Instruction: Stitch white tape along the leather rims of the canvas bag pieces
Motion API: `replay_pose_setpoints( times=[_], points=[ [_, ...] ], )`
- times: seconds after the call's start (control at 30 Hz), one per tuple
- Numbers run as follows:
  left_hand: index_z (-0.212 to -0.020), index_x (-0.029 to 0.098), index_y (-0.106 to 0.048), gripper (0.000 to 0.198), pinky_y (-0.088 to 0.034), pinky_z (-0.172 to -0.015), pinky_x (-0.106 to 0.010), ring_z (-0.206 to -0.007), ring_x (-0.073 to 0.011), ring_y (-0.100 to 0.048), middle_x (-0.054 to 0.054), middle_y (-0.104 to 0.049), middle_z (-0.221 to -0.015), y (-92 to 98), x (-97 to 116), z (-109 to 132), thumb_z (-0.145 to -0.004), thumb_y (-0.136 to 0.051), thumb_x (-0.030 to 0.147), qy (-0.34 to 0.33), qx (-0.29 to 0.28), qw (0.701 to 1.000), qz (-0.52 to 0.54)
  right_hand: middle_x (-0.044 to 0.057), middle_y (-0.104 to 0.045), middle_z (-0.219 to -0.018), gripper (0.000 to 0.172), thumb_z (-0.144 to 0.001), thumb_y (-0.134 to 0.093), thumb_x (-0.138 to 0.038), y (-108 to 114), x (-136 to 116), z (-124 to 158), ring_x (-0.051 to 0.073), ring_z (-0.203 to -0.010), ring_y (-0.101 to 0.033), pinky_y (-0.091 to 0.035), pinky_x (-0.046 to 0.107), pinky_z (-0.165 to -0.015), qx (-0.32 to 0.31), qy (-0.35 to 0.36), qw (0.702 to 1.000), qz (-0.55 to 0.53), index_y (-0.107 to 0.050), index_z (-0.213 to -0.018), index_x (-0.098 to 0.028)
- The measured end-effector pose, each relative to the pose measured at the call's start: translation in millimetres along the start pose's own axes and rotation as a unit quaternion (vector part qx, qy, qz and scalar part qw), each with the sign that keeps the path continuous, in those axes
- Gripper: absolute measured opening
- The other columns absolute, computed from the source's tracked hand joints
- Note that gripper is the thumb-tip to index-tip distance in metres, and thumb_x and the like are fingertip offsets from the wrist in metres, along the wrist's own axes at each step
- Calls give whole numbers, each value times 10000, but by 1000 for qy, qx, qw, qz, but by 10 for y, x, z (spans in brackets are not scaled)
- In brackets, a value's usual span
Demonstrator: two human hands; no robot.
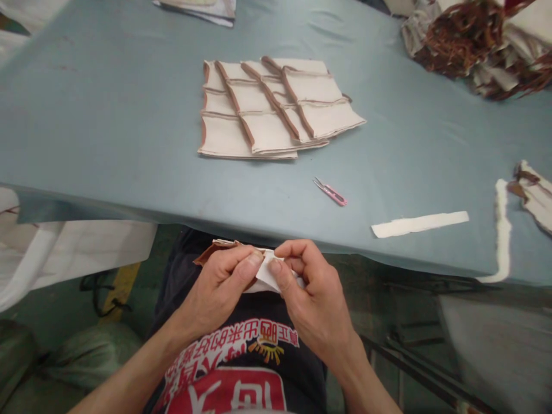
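Btwn L hand & R hand, white cloth is pinched.

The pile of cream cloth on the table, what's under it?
The pile of cream cloth lies on a blue-green cover, which shows all around it. Its pieces overlap, partly hiding the lower ones. What's directly beneath is covered, so I can't tell about that.
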State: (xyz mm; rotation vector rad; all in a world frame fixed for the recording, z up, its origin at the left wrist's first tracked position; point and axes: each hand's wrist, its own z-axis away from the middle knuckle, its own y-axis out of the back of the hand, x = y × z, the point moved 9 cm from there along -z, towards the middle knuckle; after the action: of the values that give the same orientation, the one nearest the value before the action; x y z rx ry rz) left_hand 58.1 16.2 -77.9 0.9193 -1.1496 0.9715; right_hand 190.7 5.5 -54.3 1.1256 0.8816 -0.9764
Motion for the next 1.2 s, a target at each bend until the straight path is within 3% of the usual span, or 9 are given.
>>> replay_pose_setpoints(
  times=[0.3,0.53,0.97,1.2],
  points=[
    [-625,202,-472,392,-301,-504,-251,-519,-110,-330,47,-385,-573,52,0,37,-992,-438,338,-1,6,1000,11,-16,-750,-699,92,-971,-605,-320,-46,26,-4,136,-549,-663,-426,233,-509,15,6,998,61,-604,-977,-229],
    [-637,195,-504,380,-306,-502,-246,-512,-103,-341,53,-401,-576,77,13,53,-990,-436,316,-11,8,1000,13,-29,-724,-665,93,-966,-622,-320,-41,-54,22,124,-520,-638,-417,227,-495,37,24,996,73,-628,-981,-229],
    [-625,208,-440,390,-283,-498,-254,-521,-106,-325,50,-377,-580,47,17,87,-997,-418,320,-15,6,1000,-6,-18,-692,-669,160,-964,-620,-370,-30,-19,-5,142,-547,-608,-397,240,-512,16,19,992,122,-673,-979,-220],
    [-622,206,-427,391,-286,-506,-255,-535,-105,-341,51,-384,-577,35,38,92,-1005,-417,284,-32,9,999,-32,-4,-741,-737,206,-967,-620,-395,-22,11,-18,145,-582,-624,-394,248,-560,6,20,991,132,-679,-866,-225]
  ],
)
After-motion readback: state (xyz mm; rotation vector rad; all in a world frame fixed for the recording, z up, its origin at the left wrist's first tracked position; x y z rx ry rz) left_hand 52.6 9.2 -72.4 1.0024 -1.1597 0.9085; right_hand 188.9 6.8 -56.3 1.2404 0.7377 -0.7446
